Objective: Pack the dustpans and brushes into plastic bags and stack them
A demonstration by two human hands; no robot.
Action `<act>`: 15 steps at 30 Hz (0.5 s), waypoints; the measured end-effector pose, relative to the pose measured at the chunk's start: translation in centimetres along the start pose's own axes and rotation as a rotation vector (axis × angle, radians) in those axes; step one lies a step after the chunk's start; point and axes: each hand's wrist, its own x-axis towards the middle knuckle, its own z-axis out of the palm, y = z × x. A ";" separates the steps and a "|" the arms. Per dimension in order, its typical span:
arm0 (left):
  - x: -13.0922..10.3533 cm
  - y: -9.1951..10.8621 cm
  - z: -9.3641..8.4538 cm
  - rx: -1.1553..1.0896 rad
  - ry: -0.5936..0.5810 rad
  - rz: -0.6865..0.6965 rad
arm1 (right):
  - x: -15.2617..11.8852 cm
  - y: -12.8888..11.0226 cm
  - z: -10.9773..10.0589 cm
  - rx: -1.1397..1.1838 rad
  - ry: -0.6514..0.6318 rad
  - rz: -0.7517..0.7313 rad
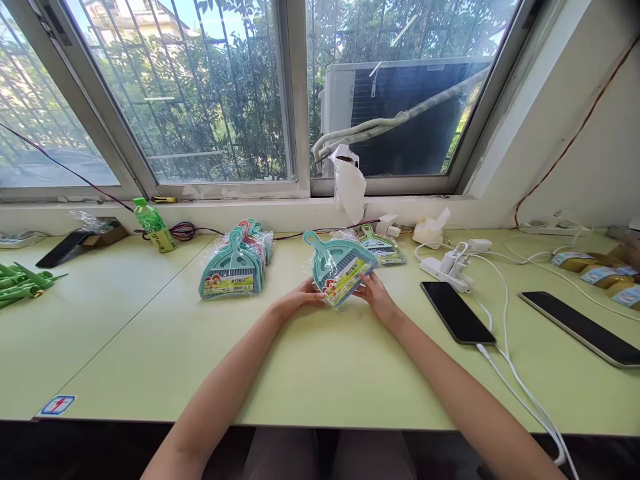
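Item: one teal dustpan-and-brush set (337,263) in a clear bag with a yellow label, tilted, at the middle of the pale green table (345,373). The person's left hand (306,297) grips its lower left edge; the right hand (376,297) grips its right edge, fingers at the label. Behind it to the right: one green bagged set (383,248). To the left: a row of bagged dustpan sets (231,267), teal and red. Further right: a black-screened smartphone (457,312), beside a white power strip (445,273).

A pale-green table (150,353) bears bagged dustpans (231,267) and phones (457,312).
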 end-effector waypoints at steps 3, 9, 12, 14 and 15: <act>0.0 0.0 0.0 0.002 0.014 -0.003 | 0.0 0.2 -0.1 -0.024 0.071 0.005; 0.5 -0.1 -0.1 -0.016 0.054 -0.108 | 0.0 0.0 -0.4 -0.037 0.119 0.011; 0.7 0.1 0.1 -0.007 0.137 -0.124 | 0.2 -0.2 -0.5 -0.033 0.125 0.011; 0.7 0.4 0.2 0.016 0.195 -0.120 | 0.2 -0.4 -0.5 -0.028 0.134 0.015; 0.7 0.5 0.2 0.033 0.217 -0.119 | 0.2 -0.6 -0.5 -0.028 0.140 0.014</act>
